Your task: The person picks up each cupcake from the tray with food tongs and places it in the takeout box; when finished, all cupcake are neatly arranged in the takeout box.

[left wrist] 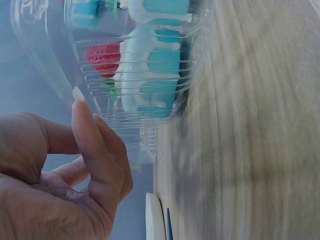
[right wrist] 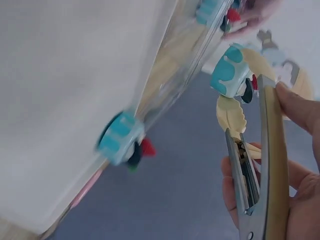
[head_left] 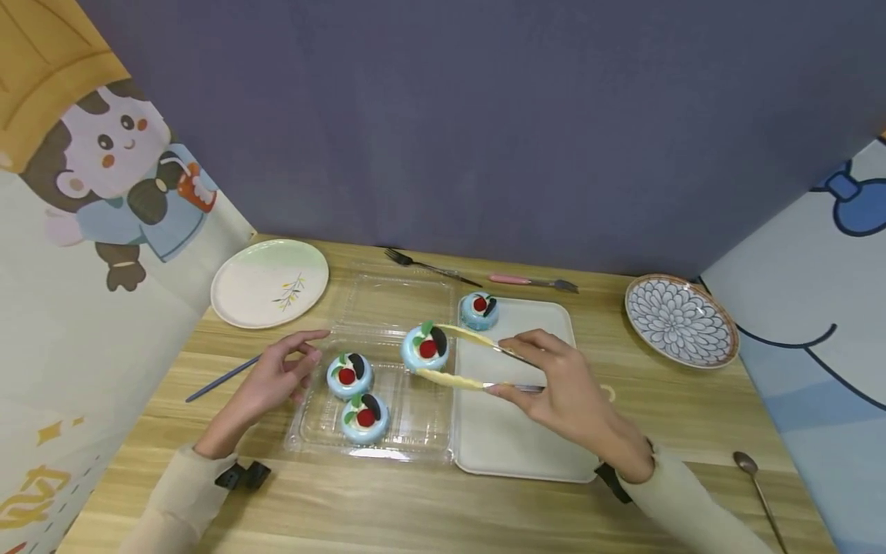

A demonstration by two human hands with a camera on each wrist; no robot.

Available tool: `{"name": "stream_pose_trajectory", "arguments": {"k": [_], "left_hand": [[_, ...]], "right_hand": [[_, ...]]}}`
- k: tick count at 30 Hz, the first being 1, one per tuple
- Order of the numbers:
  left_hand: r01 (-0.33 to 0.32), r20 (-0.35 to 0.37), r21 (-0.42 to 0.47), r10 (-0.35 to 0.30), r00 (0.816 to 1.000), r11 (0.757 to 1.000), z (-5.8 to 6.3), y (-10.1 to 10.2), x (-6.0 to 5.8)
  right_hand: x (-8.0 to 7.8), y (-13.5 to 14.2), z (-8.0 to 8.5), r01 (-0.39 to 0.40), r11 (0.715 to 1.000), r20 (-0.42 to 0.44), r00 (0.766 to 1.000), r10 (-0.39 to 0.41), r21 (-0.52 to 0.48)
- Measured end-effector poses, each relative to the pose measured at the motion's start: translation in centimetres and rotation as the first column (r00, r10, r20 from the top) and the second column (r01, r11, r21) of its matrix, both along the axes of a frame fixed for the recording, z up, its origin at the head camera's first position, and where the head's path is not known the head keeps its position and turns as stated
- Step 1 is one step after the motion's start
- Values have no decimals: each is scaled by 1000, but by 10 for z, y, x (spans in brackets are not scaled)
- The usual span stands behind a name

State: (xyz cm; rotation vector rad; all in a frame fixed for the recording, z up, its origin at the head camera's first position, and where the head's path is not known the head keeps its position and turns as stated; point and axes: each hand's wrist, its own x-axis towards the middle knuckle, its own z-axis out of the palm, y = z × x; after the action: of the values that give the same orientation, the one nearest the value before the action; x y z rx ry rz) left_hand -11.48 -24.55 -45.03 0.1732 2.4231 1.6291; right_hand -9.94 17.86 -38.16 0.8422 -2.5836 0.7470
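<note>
right hand [head_left: 564, 385] pinches tongs [head_left: 451, 379], left hand [head_left: 275, 375] fingers apart; imo keep gripped cupcake [head_left: 426, 349] level past container's [head_left: 424, 415] right edge

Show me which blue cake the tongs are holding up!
The cake between the tips of the tongs, which the right hand grips. Two other cakes sit in the clear box, another cake on the white tray.

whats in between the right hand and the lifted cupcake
A pair of tongs: the right hand grips them, and their pale tips flank the lifted cupcake. The head and right wrist views both show this.
</note>
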Motion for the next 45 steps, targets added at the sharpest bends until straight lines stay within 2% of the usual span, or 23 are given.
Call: {"name": "stream_pose_trajectory", "arguments": {"k": [6,10,15,24,45], "left_hand": [[-11,10,-7,11,1000,1000,-1,1,0],[-19,2,-18,19,1000,1000,-1,2,0],[-21,0,-19,21,1000,1000,0,1,0],[-17,6,-15,17,1000,1000,2,2,0],[-19,4,-12,19,1000,1000,-1,1,0]], "right_hand": [[1,-28,-4,-56,993,43,998,52,104],[0,-41,-6,-57,980,44,998,49,189],[-3,-51,-10,-52,970,46,998,43,236],[-7,-58,-20,-57,966,69,997,41,253],[-9,-58,-25,-62,970,70,996,46,237]]}}
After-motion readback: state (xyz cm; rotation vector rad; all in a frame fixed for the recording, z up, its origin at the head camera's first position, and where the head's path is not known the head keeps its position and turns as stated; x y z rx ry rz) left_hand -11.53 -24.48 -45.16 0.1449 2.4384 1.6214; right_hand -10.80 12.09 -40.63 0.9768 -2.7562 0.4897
